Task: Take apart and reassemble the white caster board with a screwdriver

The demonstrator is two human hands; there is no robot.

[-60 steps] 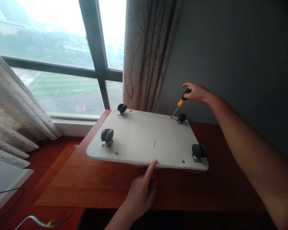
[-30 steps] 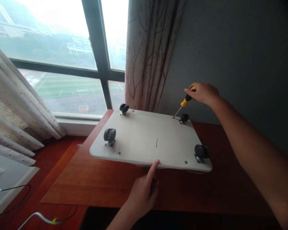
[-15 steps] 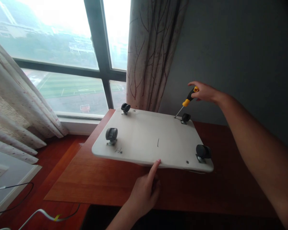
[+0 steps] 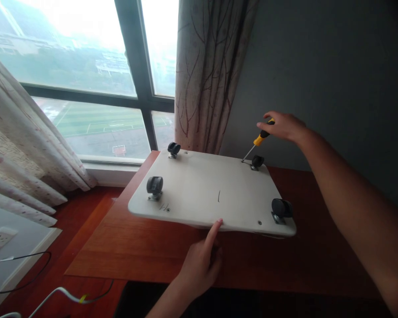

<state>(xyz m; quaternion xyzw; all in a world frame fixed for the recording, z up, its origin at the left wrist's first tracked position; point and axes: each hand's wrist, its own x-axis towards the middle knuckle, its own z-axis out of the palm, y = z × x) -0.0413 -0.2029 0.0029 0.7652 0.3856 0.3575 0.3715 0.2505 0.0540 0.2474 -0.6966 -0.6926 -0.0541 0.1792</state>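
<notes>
A white board (image 4: 199,185) with rounded corners lies on the wooden table, black caster wheels (image 4: 154,185) standing up near its corners. My right hand (image 4: 281,126) is closed round the black and yellow handle of a screwdriver (image 4: 259,138), its index finger lifted off. The slanted shaft reaches down to a screw point at the board's far edge, beside the far right caster (image 4: 257,161). My left hand (image 4: 200,260) rests its stretched index fingertip on the board's near edge; the other fingers curl loosely below, partly hidden. Screws (image 4: 259,222) show near the front edge.
The reddish wooden table (image 4: 119,247) carries the board. Behind it hang a curtain (image 4: 205,79) and a grey wall. A window (image 4: 86,119) is at the left. Cables (image 4: 58,290) and a wall socket (image 4: 0,238) are at lower left.
My right hand has shifted its grip on the screwdriver handle, the fingers reaching further over it. The screwdriver tip stays at the same spot. My left fingertip remains on the near edge.
</notes>
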